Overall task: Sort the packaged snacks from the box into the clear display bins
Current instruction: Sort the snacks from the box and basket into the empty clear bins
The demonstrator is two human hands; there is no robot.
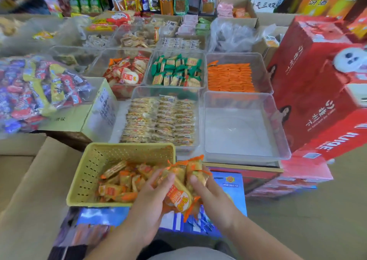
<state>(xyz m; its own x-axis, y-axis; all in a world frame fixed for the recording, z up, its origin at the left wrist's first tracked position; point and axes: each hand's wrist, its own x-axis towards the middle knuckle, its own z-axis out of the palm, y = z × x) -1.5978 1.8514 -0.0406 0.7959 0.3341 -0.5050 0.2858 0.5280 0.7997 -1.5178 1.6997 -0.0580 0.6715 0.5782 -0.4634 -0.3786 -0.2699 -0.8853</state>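
A yellow perforated basket (93, 160) in front of me holds several orange-and-yellow snack packets (119, 182). Both hands are clasped round a bunch of these packets (181, 196) over the basket's right corner. My left hand (153, 194) grips the bunch from the left, my right hand (208, 188) from the right. Just beyond stands an empty clear bin (244, 126). Left of it a clear bin (158, 118) is filled with rows of pale yellow packets.
Further back, clear bins hold orange sticks (230, 77), green packets (176, 71) and red-white packets (127, 71). A red juice carton (321, 93) stands at the right. A bag of mixed sweets (37, 93) lies on a cardboard box (99, 109) at the left.
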